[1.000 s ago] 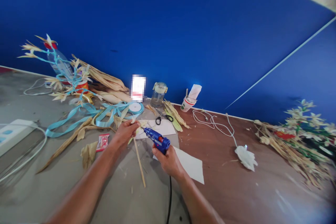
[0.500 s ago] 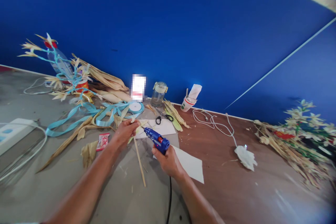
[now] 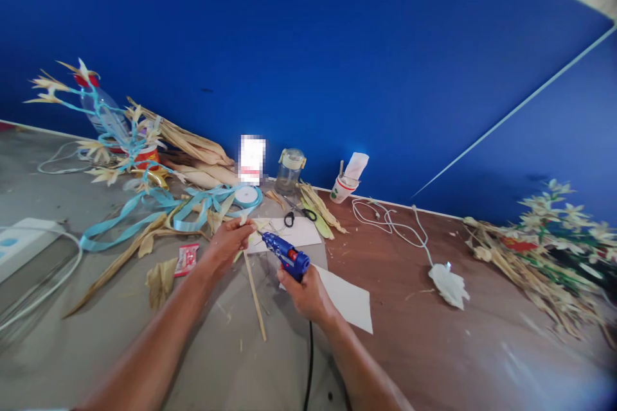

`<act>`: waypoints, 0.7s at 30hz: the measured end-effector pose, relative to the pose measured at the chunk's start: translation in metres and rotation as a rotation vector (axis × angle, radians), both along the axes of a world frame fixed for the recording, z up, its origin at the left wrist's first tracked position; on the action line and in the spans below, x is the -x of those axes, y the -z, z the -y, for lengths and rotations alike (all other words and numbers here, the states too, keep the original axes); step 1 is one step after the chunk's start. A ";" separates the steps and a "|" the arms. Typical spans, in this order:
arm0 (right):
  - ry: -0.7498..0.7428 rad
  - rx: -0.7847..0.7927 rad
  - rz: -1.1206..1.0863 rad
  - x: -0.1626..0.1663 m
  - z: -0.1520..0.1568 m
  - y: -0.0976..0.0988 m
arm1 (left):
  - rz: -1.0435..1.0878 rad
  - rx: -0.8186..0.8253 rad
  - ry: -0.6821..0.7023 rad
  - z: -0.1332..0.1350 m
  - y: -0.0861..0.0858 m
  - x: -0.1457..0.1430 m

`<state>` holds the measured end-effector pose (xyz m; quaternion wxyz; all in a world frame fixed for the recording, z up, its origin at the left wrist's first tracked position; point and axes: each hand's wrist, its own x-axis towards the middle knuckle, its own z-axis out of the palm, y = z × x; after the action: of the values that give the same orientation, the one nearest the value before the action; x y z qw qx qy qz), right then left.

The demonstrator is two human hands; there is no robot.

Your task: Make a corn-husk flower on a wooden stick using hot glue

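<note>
My right hand grips a blue glue gun whose nozzle points up-left toward my left hand. A black cord runs down from the gun. My left hand pinches the top of a thin wooden stick together with a pale dried husk piece. The stick slants down toward me over the grey tabletop. Both hands work just in front of a white paper sheet.
Light blue ribbon and dried husks clutter the left. Scissors, a jar and a paper cup stand near the blue wall. A white cable, a white flower, another paper sheet, a power strip and husk flowers lie around.
The view has shifted slightly, so everything sits a little lower-left. The glue gun's nozzle has edged closer to the husk in my left hand.
</note>
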<state>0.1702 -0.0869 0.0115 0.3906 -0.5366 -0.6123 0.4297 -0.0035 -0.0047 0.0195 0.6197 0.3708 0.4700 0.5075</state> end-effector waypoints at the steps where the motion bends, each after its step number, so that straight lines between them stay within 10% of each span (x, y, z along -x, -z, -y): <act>1: 0.001 0.004 0.007 0.000 0.000 0.000 | 0.004 -0.004 -0.003 0.000 0.000 0.000; 21: 0.066 -0.040 0.071 -0.005 0.000 0.005 | 0.095 0.037 0.031 -0.004 0.002 0.012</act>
<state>0.1751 -0.0868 0.0060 0.3932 -0.5636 -0.6160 0.3851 -0.0155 -0.0008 0.0174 0.6558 0.3418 0.4437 0.5062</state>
